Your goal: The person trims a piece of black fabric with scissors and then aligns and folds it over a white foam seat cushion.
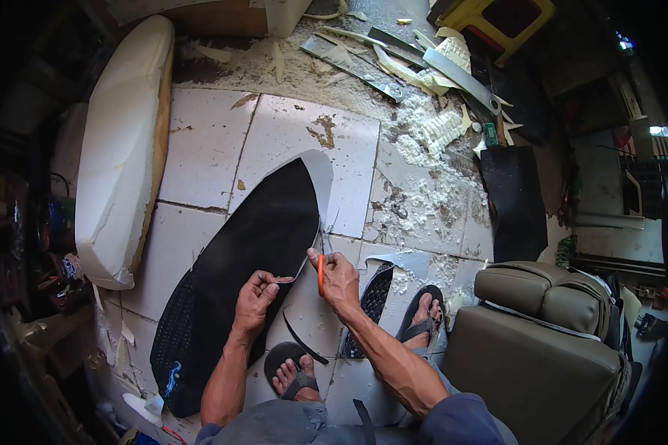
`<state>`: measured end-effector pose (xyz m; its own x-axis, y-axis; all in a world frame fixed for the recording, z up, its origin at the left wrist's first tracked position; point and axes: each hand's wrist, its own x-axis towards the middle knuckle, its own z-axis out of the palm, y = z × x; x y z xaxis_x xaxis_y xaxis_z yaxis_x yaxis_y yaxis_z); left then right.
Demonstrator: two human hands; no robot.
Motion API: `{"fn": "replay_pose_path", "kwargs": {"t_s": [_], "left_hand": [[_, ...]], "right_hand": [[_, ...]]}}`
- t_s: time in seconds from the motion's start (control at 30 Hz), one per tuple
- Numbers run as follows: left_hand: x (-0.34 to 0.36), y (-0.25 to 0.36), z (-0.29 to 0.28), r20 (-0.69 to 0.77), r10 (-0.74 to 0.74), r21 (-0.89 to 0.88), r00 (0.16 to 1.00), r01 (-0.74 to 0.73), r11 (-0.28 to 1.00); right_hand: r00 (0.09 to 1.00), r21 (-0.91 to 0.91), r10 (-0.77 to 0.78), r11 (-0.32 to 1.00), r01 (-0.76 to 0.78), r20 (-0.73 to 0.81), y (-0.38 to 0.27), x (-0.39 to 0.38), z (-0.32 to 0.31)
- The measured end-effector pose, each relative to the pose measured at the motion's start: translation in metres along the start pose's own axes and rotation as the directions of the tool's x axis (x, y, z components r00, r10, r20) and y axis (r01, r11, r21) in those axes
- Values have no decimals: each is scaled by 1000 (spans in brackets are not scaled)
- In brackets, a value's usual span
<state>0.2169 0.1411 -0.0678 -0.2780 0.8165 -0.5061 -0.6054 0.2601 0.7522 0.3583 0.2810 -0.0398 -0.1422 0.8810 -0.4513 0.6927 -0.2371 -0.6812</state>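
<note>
Pinching the sheet's trimmed edge at frame centre, left hand is closed on it; right hand grips orange scissors just beside. Black sheet's long axis runs lower left to upper right, nearer the left hand.

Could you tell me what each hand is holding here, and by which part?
The left hand pinches the edge of the large black sheet between its fingers. The right hand grips orange-handled scissors by the handle.
</note>
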Motion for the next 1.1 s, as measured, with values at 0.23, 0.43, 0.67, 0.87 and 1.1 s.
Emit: {"fn": "replay_pose_path", "kwargs": {"t_s": [0.23, 0.43, 0.67, 0.87, 1.1], "left_hand": [[0, -2, -3, -11, 25, -16, 1000, -25, 1000], [1, -3, -8, -3, 33, -17, 999, -33, 999], [3, -7, -10, -19, 18, -109, 1000, -20, 994], [-1, 0, -9, -14, -2, -149, 1000, 0, 989], [-3, 9, -5, -25, -22, -163, 999, 18, 986]], "right_hand": [[998, 8, 17, 1000, -17, 58, -35, 6, -10], [999, -56, -11, 998, 14, 42, -39, 18, -10], [998, -37, 10, 999, -7, 60, -23, 22, -7], [987, -173, 97, 982, -74, 131, -39, 32, -11], [983, -91, 85, 993, -71, 161, -61, 31, -17]]}}
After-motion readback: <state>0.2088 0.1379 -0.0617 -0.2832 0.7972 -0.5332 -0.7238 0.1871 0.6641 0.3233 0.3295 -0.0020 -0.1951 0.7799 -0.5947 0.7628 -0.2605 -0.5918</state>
